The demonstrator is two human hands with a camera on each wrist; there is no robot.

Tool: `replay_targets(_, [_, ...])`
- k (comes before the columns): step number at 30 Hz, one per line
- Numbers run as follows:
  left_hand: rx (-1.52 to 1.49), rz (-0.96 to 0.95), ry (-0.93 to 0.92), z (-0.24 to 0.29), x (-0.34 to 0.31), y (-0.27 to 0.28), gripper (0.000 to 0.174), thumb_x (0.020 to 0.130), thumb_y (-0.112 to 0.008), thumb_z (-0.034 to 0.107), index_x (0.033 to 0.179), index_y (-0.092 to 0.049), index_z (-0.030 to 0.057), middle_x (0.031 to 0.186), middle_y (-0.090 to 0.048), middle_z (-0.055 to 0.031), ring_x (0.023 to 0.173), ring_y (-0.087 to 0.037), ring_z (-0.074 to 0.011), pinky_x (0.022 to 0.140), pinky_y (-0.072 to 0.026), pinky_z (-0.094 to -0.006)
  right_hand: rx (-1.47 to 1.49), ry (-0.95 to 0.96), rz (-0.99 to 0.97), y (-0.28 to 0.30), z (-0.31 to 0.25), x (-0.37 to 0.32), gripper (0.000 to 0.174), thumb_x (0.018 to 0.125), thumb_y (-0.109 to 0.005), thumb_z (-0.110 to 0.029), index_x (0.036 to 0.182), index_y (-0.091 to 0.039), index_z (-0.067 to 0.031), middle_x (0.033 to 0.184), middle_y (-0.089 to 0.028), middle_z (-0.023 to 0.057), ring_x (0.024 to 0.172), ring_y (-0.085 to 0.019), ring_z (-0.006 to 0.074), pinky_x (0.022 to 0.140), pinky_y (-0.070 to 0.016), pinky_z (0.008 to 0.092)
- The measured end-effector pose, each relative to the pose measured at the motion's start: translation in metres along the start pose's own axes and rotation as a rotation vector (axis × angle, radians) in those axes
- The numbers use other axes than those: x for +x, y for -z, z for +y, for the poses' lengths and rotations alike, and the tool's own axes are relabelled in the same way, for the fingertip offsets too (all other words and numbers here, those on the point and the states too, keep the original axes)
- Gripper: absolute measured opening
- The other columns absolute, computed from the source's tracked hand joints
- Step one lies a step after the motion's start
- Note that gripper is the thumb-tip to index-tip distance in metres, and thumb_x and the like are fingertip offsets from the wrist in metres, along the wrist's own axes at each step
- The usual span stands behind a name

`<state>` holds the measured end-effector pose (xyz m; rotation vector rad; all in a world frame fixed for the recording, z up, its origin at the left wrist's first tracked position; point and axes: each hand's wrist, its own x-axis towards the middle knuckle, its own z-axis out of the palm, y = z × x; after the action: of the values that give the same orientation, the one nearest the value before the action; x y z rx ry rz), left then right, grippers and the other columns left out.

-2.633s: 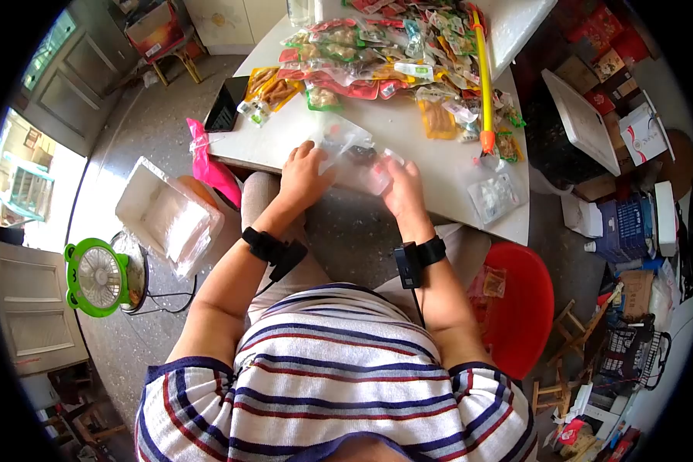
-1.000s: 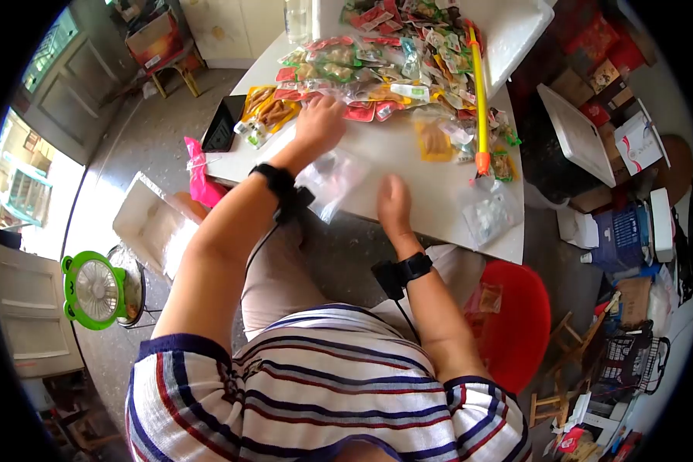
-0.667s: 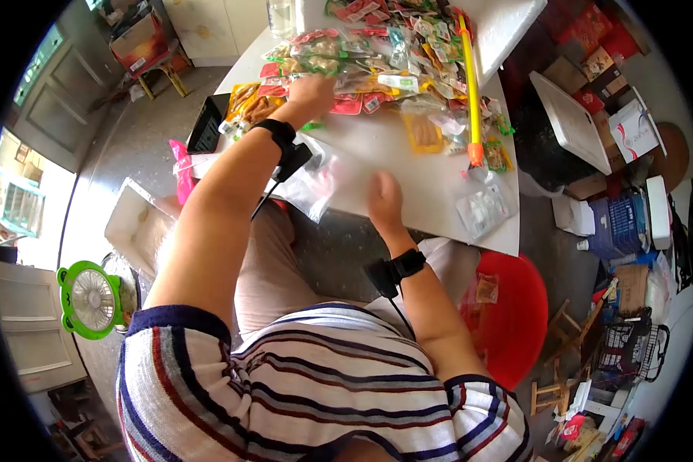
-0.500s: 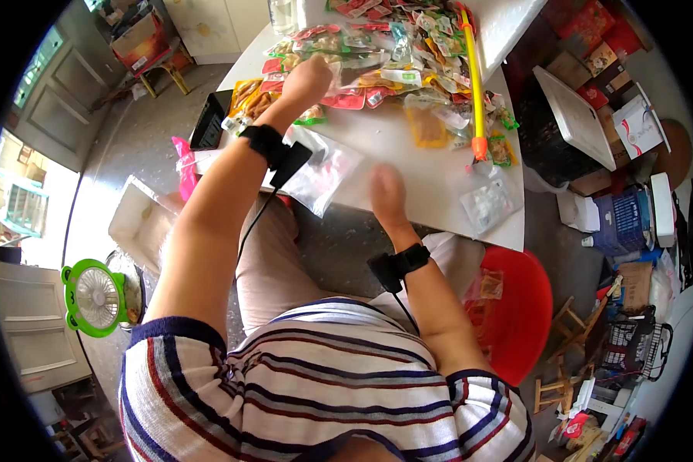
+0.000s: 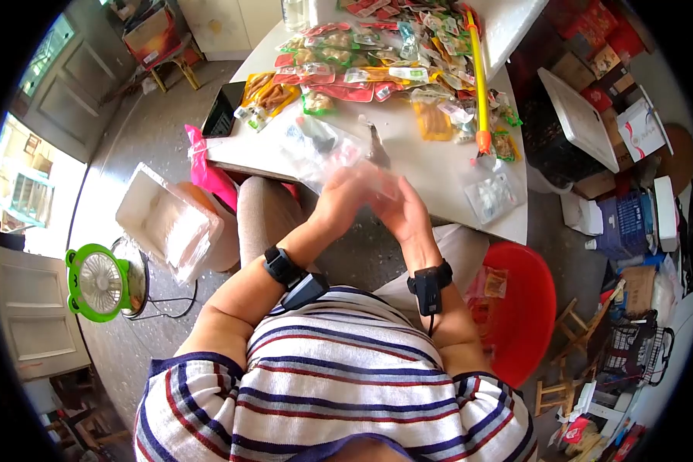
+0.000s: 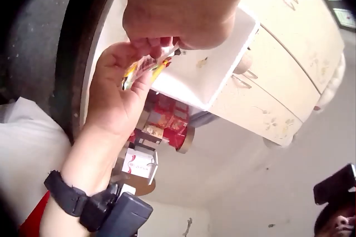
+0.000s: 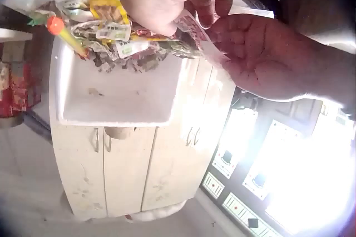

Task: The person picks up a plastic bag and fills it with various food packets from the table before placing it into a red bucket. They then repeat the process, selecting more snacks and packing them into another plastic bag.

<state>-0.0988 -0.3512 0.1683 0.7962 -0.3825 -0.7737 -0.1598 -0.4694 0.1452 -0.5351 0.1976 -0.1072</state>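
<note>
In the head view my left hand (image 5: pixel 343 202) and right hand (image 5: pixel 400 214) meet at the table's front edge, palms turned inward and blurred. Between them they hold a clear plastic packet with some red print (image 7: pixel 194 28); my right thumb and fingers pinch one edge, seen in the right wrist view. My left fingertips (image 6: pixel 153 46) curl at the packet in the left wrist view. A dark, narrow shape (image 5: pixel 376 142) shows just beyond the fingers. Left of it, a larger clear plastic bag (image 5: pixel 304 150) lies on the white table (image 5: pixel 423 173), with something dark under or in it.
Several sealed food packets (image 5: pixel 362 58) are heaped at the back of the table. A yellow stick with orange ends (image 5: pixel 482 92) lies along their right side. A small clear bag (image 5: pixel 491 192) lies at front right. A red tub (image 5: pixel 520 323) and foam box (image 5: pixel 158 212) stand beside me.
My left hand has come back from the packet heap to the table's front edge. My right hand has turned inward to meet it. A clear packet is now between them.
</note>
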Motion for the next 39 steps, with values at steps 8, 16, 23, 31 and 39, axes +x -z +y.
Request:
replay_targets(8, [0.627, -0.008, 0.269, -0.015, -0.014, 0.004, 0.012, 0.075, -0.049, 0.015, 0.077, -0.049, 0.0029, 0.067, -0.05, -0.0046, 0.063, -0.049, -0.0139, 0.057, -0.0399, -0.0255, -0.15, 0.234, 0.177, 0.026, -0.008, -0.022, 0.017, 0.076, -0.046, -0.01, 0.09, -0.049, 0.0005, 0.084, -0.055, 0.0094, 0.075, -0.054, 0.0191, 0.065, -0.0462, 0.0322])
replay_targets(16, [1.919, 0.209, -0.297, 0.016, 0.001, 0.037, 0.028, 0.067, -0.057, 0.022, 0.087, -0.05, 0.0048, 0.085, -0.049, -0.0133, 0.076, -0.05, -0.031, 0.064, -0.0417, -0.0381, -0.265, 0.371, 0.151, 0.034, -0.042, -0.047, 0.015, 0.076, -0.045, -0.005, 0.089, -0.044, 0.0016, 0.085, -0.053, 0.0112, 0.074, -0.054, 0.0189, 0.068, -0.0457, 0.0325])
replay_targets(23, [1.78, 0.104, -0.351, 0.014, 0.006, 0.055, 0.014, 0.072, -0.047, 0.013, 0.071, -0.051, 0.0003, 0.07, -0.052, -0.0165, 0.07, -0.05, -0.0332, 0.063, -0.0409, -0.038, -0.273, 0.26, 0.077, 0.04, -0.034, -0.049, 0.014, 0.075, -0.049, -0.003, 0.089, -0.047, -0.0026, 0.083, -0.054, 0.0078, 0.076, -0.054, 0.0174, 0.069, -0.0446, 0.0305])
replay_targets(31, [1.716, 0.182, -0.349, 0.013, 0.004, 0.042, 0.013, 0.074, -0.045, 0.013, 0.073, -0.05, 0.0015, 0.072, -0.053, -0.0155, 0.071, -0.05, -0.033, 0.062, -0.0407, -0.0378, -0.331, 0.075, 0.027, 0.025, -0.023, -0.024, 0.01, 0.076, -0.049, -0.004, 0.085, -0.048, -0.0034, 0.082, -0.054, 0.0073, 0.071, -0.054, 0.015, 0.065, -0.0458, 0.029])
replay_targets(39, [1.817, 0.243, -0.279, 0.016, -0.003, 0.022, 0.013, 0.076, -0.044, 0.017, 0.073, -0.048, 0.0046, 0.071, -0.051, -0.0137, 0.066, -0.05, -0.0328, 0.057, -0.0413, -0.0394, -0.389, 0.03, -0.028, 0.01, -0.005, 0.025, 0.015, 0.076, -0.048, -0.009, 0.09, -0.049, -0.0031, 0.078, -0.054, 0.0048, 0.068, -0.052, 0.0136, 0.061, -0.0439, 0.0266])
